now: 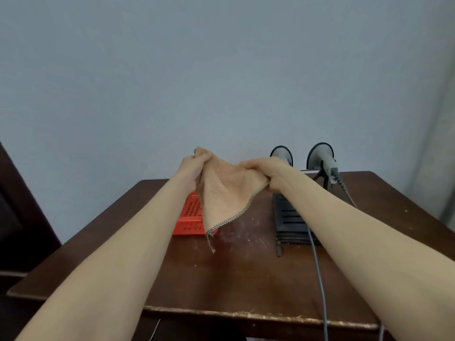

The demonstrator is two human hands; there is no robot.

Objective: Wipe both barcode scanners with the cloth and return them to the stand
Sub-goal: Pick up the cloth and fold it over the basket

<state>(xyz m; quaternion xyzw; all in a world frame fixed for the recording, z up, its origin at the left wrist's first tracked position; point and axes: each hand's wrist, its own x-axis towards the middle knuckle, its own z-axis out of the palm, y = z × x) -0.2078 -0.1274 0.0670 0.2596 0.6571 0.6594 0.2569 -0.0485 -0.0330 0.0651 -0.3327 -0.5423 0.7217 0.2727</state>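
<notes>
Head view. A plain pale wall [221,70] backs a dark, scuffed wooden table [221,279]. The stand [290,217], a black slotted rack, sits on its far right part. At the stand's far end the left scanner [282,153] and right scanner [321,156] rest side by side, heads up toward the wall. Their long axes are steeply upright, and the right scanner's handle slants down and back toward us. A grey cable [320,279] runs from the stand over the near edge.

Left of the stand, above a red basket [190,215], we see the cloth [226,190] held in the air. The left hand [194,166] grips one bunched corner and the right hand [266,173] pinches another, fingers curled in. A free corner hangs point down.

We judge the cloth light, soft and limp, best bunched into the palm. We judge the scanners rigid, smooth, fairly light plastic, best taken by the handle, and the cable likely to drag.
</notes>
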